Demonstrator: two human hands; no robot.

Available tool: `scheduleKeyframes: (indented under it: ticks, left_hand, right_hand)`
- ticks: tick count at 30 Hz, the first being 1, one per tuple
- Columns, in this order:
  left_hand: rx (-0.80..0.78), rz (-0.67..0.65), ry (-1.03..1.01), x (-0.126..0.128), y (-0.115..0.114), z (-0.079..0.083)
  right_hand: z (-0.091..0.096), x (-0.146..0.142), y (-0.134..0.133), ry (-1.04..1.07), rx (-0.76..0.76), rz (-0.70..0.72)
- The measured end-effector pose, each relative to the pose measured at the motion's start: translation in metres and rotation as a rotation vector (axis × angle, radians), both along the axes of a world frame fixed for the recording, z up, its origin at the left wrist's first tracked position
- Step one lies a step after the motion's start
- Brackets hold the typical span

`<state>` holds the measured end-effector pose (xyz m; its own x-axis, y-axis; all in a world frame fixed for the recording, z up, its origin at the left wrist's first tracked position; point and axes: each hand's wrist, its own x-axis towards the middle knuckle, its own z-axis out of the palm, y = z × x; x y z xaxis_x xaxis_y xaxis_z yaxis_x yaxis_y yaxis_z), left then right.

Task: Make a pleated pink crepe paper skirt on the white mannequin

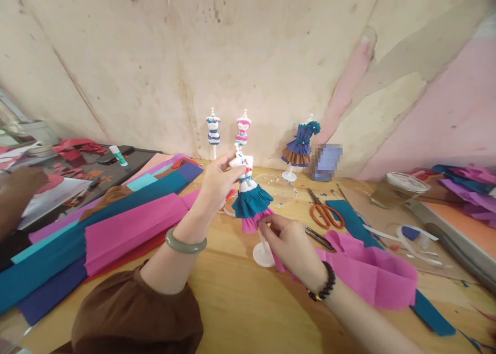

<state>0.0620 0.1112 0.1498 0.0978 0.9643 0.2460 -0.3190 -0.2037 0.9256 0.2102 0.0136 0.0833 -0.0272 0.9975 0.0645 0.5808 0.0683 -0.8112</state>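
Note:
A small white mannequin (243, 164) on a round stand (263, 256) stands in the middle of the wooden table (240, 302). It wears a teal crepe-paper skirt (251, 201) over a pink layer. My left hand (217, 181) grips the mannequin's upper body, fingers closed round it. My right hand (287, 243) pinches the pink crepe paper at the skirt's lower edge. A long pink strip (368, 271) trails from that hand to the right.
Folded crepe sheets in pink, teal and blue (116, 230) lie at left. Three dressed mannequins (213, 129) stand by the wall. Orange scissors (323, 209), a tape roll (401, 183) and paper scraps lie at right. Another person's hand (17, 191) is at the far left.

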Motion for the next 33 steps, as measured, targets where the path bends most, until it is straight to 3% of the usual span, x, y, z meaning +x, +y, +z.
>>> scheduleKeyframes:
  ticks: [4,9,15,17,21,33]
  left_hand:
    - [-0.003,0.007,0.011,0.002,0.001,-0.002]
    - [-0.004,0.025,0.022,-0.001,0.005,-0.004]
    - [-0.011,0.051,0.015,-0.005,0.011,-0.004]
    - [-0.015,0.048,0.025,-0.006,0.011,-0.005]
    - [-0.016,0.055,0.053,-0.006,0.013,-0.007]
    - [0.010,0.094,0.072,-0.010,0.024,-0.013]
  right_hand:
    - [0.001,-0.001,0.001,-0.127,0.065,-0.026]
    - [-0.009,0.001,0.004,-0.441,0.331,-0.084]
    - [-0.023,0.007,0.006,-0.773,0.628,0.125]
    - [-0.025,0.007,0.007,-0.897,0.614,0.181]
    - [-0.026,0.004,0.009,-1.066,0.440,0.231]
    - [-0.017,-0.005,0.005,-1.120,0.287,0.289]
